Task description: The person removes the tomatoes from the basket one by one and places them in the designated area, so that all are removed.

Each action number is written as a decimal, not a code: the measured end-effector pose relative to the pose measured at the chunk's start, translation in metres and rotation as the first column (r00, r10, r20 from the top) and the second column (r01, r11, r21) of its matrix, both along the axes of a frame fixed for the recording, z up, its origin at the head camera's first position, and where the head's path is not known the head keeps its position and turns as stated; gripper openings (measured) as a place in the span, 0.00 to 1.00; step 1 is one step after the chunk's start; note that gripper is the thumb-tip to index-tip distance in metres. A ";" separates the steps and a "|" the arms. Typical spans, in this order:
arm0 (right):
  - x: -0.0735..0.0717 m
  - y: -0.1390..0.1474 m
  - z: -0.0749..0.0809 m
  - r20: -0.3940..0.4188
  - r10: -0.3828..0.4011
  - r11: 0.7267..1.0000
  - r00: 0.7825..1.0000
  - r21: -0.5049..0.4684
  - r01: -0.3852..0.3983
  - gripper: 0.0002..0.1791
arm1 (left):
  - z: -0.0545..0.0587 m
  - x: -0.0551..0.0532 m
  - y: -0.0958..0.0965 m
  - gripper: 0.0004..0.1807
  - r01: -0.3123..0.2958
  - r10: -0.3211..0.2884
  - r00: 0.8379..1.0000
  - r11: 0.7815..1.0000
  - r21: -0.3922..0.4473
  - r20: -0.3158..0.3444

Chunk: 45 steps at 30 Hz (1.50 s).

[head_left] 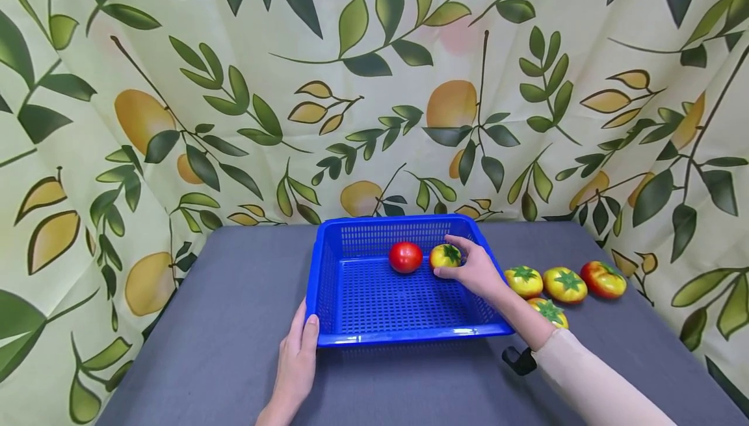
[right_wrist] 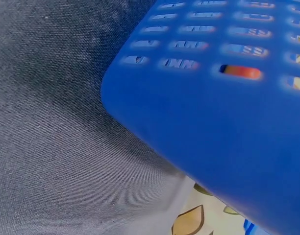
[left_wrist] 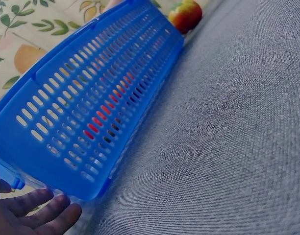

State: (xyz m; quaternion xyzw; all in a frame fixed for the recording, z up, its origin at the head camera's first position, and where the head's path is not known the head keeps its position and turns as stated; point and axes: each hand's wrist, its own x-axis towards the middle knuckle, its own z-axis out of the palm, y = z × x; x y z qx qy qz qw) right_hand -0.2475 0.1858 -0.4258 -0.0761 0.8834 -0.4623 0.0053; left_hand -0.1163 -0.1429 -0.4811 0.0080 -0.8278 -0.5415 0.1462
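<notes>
Right hand: the right hand [head_left: 475, 271] pinches the yellow-and-red round fruit with green calyx [head_left: 442, 259]; thumb at its near side, fingers at its far side.
Pinched fruit: inside the basket, right half; contact with the floor cannot be determined.
Left hand: the left hand [head_left: 298, 362] touches the basket at its near-left corner; thumb at the rim, fingers extended along the outer left wall, slightly apart.
Basket: blue rectangular perforated plastic basket [head_left: 415, 333], on the grey cloth-covered table [head_left: 246, 302].
Basket contents: glossy red round tomato [head_left: 406, 257], left of the pinched fruit, apart from it.
Outside, right: four yellow-and-red fruits [head_left: 565, 285], grouped beside the basket.
Backdrop: cream fabric [head_left: 386, 101], printed with leaves and orange fruit.
</notes>
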 end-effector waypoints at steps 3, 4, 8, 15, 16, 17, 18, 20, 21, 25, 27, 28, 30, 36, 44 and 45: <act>-0.002 -0.001 -0.002 0.052 0.012 1.000 0.999 -0.002 -0.011 0.45 | -0.001 0.000 0.000 0.29 -0.008 0.008 1.000 1.000 0.001 -0.003; -0.002 -0.001 -0.002 0.063 0.017 1.000 0.998 -0.001 -0.017 0.45 | -0.002 0.000 0.000 0.29 -0.009 0.009 1.000 1.000 0.001 -0.002; -0.002 -0.001 -0.004 0.071 0.030 0.999 0.997 0.011 -0.031 0.44 | -0.002 0.000 0.000 0.30 -0.006 0.006 1.000 1.000 0.002 0.008; -0.002 -0.003 -0.004 0.034 0.043 0.999 0.998 0.029 -0.044 0.40 | -0.002 0.000 0.000 0.30 -0.012 0.012 1.000 1.000 -0.001 0.023; -0.002 -0.003 -0.004 0.028 0.048 0.998 0.998 0.034 -0.049 0.39 | -0.001 0.000 0.000 0.30 -0.013 0.013 1.000 1.000 -0.001 0.025; -0.002 -0.004 -0.005 0.021 0.058 0.997 0.998 0.040 -0.059 0.37 | -0.001 0.000 0.000 0.30 -0.014 0.014 1.000 1.000 0.000 0.027; -0.002 -0.004 -0.006 0.019 0.063 0.997 0.998 0.041 -0.064 0.36 | -0.001 0.000 0.000 0.30 -0.014 0.014 0.999 1.000 0.000 0.030; -0.003 -0.005 -0.007 0.010 0.074 0.996 0.997 0.052 -0.074 0.33 | 0.000 0.000 0.000 0.31 -0.012 0.012 0.999 1.000 0.003 0.038; -0.003 -0.006 -0.007 0.007 0.079 0.995 0.997 0.061 -0.079 0.32 | 0.000 0.000 0.000 0.31 -0.013 0.013 0.999 1.000 0.004 0.041; -0.003 -0.006 -0.008 0.007 0.104 0.992 0.995 0.070 -0.105 0.29 | 0.001 0.001 0.000 0.30 -0.017 0.017 0.999 1.000 0.002 0.040; -0.002 -0.006 -0.008 0.015 0.121 0.990 0.992 0.068 -0.122 0.29 | 0.001 0.001 0.001 0.30 -0.019 0.019 0.999 1.000 0.001 0.041; -0.001 -0.005 -0.008 0.019 0.132 0.989 0.991 0.067 -0.133 0.29 | 0.001 0.001 0.001 0.30 -0.017 0.017 0.999 1.000 0.002 0.042; 0.000 -0.005 -0.008 0.025 0.153 0.985 0.988 0.073 -0.155 0.29 | 0.001 0.000 0.001 0.31 -0.016 0.016 0.999 1.000 0.006 0.045; 0.003 -0.006 -0.010 -0.011 0.207 0.967 0.978 0.154 -0.203 0.26 | 0.000 0.001 0.001 0.31 -0.009 0.009 0.999 1.000 0.012 0.048; 0.005 -0.009 -0.016 -0.023 0.300 0.927 0.954 0.243 -0.285 0.27 | -0.001 0.002 0.002 0.32 -0.006 0.006 0.999 1.000 0.009 0.035; 0.006 -0.009 -0.016 -0.024 0.313 0.922 0.949 0.246 -0.298 0.28 | -0.001 0.002 0.002 0.32 -0.006 0.006 0.999 1.000 0.009 0.034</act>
